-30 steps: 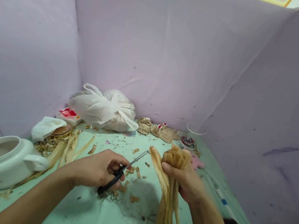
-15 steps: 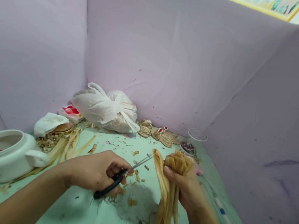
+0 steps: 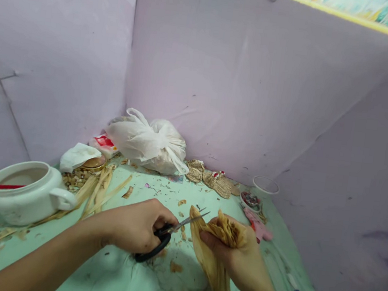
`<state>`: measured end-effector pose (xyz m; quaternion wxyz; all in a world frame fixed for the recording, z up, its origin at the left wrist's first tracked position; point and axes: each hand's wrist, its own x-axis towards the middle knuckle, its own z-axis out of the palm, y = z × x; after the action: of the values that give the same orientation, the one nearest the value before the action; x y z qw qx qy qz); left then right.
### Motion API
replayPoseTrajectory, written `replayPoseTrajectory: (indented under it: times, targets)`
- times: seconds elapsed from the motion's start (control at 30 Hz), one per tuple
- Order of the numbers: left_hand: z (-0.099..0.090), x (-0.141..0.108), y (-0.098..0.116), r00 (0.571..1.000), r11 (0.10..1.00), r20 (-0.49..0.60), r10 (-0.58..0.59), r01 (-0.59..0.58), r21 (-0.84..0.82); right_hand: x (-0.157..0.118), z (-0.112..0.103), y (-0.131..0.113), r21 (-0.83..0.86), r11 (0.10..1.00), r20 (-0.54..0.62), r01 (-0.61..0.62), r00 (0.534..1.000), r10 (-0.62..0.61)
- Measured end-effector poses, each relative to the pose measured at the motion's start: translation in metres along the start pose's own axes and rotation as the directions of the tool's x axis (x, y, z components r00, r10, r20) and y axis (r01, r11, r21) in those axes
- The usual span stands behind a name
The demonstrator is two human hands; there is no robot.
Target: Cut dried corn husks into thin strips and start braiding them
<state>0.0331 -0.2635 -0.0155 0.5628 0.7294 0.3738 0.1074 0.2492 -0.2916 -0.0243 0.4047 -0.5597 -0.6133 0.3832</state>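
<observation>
My left hand (image 3: pixel 136 227) grips black-handled scissors (image 3: pixel 169 235), their thin metal blades pointing right and touching the top of a bundle of dried tan husks (image 3: pixel 214 252). My right hand (image 3: pixel 237 257) is closed around that bundle near its upper end; the long strips hang down toward the bottom edge. Both hands hover just above the pale green table (image 3: pixel 121 278), over a scatter of small husk clippings (image 3: pixel 175 267).
A white pot (image 3: pixel 29 191) with a red stick stands at left, loose husk strips (image 3: pixel 101 191) beside it. A tied white plastic bag (image 3: pixel 148 141), woven straw pieces (image 3: pixel 216 182), a small clear cup (image 3: pixel 265 185) and a pink object (image 3: pixel 257 223) lie along the back. Lilac panels wall the table.
The scissors have moved right until the blades reach the husk bundle. My right hand has lowered and tilted the bundle's top toward the blades. The view has shifted right.
</observation>
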Motion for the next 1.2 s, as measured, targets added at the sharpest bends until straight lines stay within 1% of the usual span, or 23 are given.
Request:
replayPoseTrajectory:
  times: [0.1, 0.13, 0.2, 0.3, 0.37, 0.4, 0.5, 0.53, 0.6, 0.67, 0.8, 0.87, 0.93, 1.07, 1.13, 1.2]
  targets:
    - [0.001, 0.001, 0.0, 0.999, 0.998, -0.041, 0.022, -0.025, -0.054, 0.0, 0.0, -0.002, 0.003, 1.0, -0.007, -0.008, 1.0, 0.008]
    - [0.002, 0.001, 0.0, 0.998, 0.998, -0.057, 0.011, -0.015, -0.069, 0.001, -0.001, -0.002, 0.007, 1.0, -0.008, -0.014, 1.0, 0.014]
    - [0.003, 0.004, 0.0, 0.996, 0.993, -0.073, -0.041, 0.032, -0.115, 0.003, -0.002, -0.001, 0.031, 0.999, -0.007, -0.032, 0.999, 0.032]
    - [0.004, 0.008, -0.001, 0.985, 0.963, -0.046, -0.164, 0.15, -0.222, 0.005, -0.004, 0.001, 0.091, 0.994, 0.001, -0.065, 0.998, 0.065]
    - [0.005, 0.011, -0.002, 0.981, 0.949, -0.025, -0.194, 0.181, -0.259, 0.006, -0.004, 0.002, 0.127, 0.989, 0.016, -0.08, 0.997, 0.079]
    - [0.005, 0.011, -0.002, 0.984, 0.953, -0.019, -0.176, 0.165, -0.255, 0.006, -0.003, 0.002, 0.138, 0.987, 0.027, -0.087, 0.996, 0.084]
    - [0.006, 0.012, -0.006, 0.997, 0.979, -0.02, -0.073, 0.067, -0.193, 0.005, 0.001, -0.002, 0.152, 0.983, 0.07, -0.099, 0.994, 0.089]
    - [0.006, 0.012, -0.006, 0.998, 0.983, -0.02, -0.053, 0.048, -0.177, 0.005, 0.002, -0.004, 0.153, 0.983, 0.087, -0.104, 0.992, 0.091]
    - [0.006, 0.012, -0.007, 0.999, 0.984, -0.014, -0.051, 0.048, -0.172, 0.004, 0.005, -0.008, 0.155, 0.981, 0.106, -0.115, 0.989, 0.099]
    - [0.005, 0.013, -0.006, 0.996, 0.976, -0.002, -0.088, 0.086, -0.199, 0.004, 0.006, -0.01, 0.154, 0.98, 0.104, -0.126, 0.988, 0.111]
    - [0.008, 0.015, -0.002, 0.974, 0.935, -0.013, -0.225, 0.212, -0.285, 0.004, 0.003, -0.006, 0.165, 0.978, 0.068, -0.132, 0.99, 0.122]
    - [0.01, 0.016, -0.001, 0.966, 0.92, -0.017, -0.257, 0.239, -0.311, 0.005, 0.003, -0.004, 0.164, 0.978, 0.056, -0.127, 0.991, 0.119]
    - [0.012, 0.017, -0.004, 0.973, 0.926, -0.007, -0.229, 0.216, -0.311, 0.005, 0.003, -0.003, 0.168, 0.978, 0.056, -0.121, 0.992, 0.113]
    - [0.011, 0.017, -0.013, 0.995, 0.96, 0.005, -0.103, 0.101, -0.262, 0.004, 0.006, -0.008, 0.204, 0.969, 0.117, -0.139, 0.986, 0.117]
    - [0.01, 0.017, -0.015, 0.995, 0.957, 0.019, -0.103, 0.104, -0.269, 0.004, 0.008, -0.011, 0.219, 0.963, 0.137, -0.158, 0.982, 0.13]
    - [0.011, 0.018, -0.014, 0.99, 0.944, 0.025, -0.141, 0.142, -0.299, 0.004, 0.008, -0.01, 0.224, 0.959, 0.135, -0.173, 0.98, 0.145]
